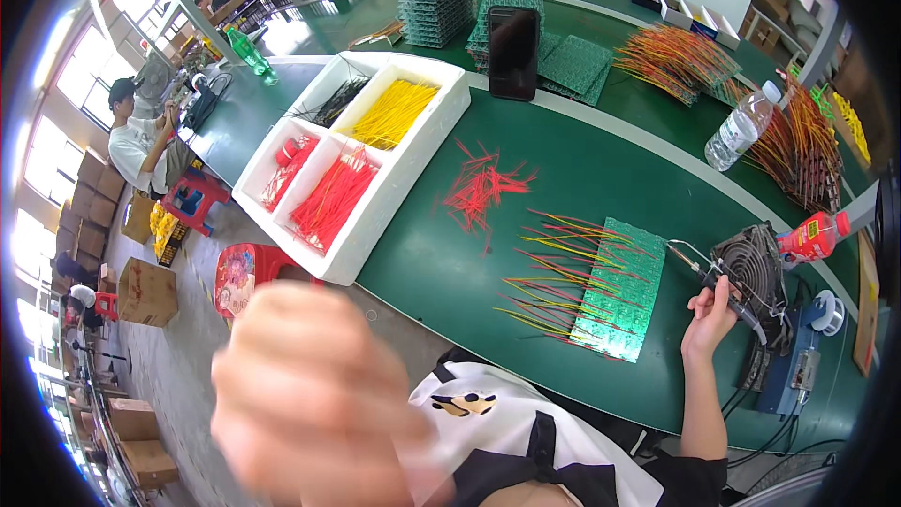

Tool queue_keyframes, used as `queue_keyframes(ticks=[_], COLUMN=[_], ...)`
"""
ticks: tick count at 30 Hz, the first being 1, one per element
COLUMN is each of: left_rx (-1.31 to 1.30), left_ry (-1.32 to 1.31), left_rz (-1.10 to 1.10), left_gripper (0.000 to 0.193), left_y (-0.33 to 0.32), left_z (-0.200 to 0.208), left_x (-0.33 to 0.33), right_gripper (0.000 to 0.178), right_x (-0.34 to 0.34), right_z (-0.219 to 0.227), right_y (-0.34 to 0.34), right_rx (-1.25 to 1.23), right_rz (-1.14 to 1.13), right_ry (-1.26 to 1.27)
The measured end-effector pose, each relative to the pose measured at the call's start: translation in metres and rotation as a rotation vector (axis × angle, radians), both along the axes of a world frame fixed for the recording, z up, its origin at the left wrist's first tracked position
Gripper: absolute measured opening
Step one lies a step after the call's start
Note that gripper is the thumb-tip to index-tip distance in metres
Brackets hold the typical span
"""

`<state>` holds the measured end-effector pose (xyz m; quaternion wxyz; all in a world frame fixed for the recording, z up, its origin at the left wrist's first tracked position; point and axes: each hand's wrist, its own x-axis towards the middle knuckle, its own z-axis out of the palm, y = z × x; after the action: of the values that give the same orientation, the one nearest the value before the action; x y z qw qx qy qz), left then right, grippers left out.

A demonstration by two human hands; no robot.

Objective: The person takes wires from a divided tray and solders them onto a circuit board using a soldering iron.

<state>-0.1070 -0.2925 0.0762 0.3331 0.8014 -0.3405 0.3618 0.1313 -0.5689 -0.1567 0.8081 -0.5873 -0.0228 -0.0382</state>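
Black rectangular phone [513,53], clear plastic bottle [740,129], red plastic bottle [814,238] around green worktop [422,286]. Blurred left hand [310,394] blocks floor [202,366]; can't tell its grip. White foam box [416,161]: black wires [342,101], yellow wires [396,115], red wires [335,199] in compartments. Right hand [710,321] grips black-handled soldering iron [696,268] beside green circuit-board panel [631,293], red-yellow leads [574,262] across it.
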Motion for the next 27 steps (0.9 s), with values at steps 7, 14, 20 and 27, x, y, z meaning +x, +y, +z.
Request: queue_keyframes(ticks=[7,14,20,27], left_rx=[0.092,0.058,0.145,0.090], left_ry=[-0.283,-0.625,0.232,0.698], left_rz=[-0.400,0.480,1.209,1.208], left_gripper=[0.019,0.018,0.023,0.015], left_y=[-0.006,0.106,0.331,0.411], left_z=[0.030,-0.072,-0.081,-0.202], left_x=[0.030,0.019,0.143,0.119], right_gripper=[0.018,0.016,0.017,0.012], right_x=[0.000,-0.003,-0.006,0.006], right_z=[0.001,0.000,0.000,0.002], right_y=[-0.004,-0.011,-0.010,-0.012], right_rx=[-0.005,0.016,0.021,0.032], right_rz=[-0.017,-0.066,-0.087,-0.040], right_ry=[0.028,0.034,0.047,-0.001])
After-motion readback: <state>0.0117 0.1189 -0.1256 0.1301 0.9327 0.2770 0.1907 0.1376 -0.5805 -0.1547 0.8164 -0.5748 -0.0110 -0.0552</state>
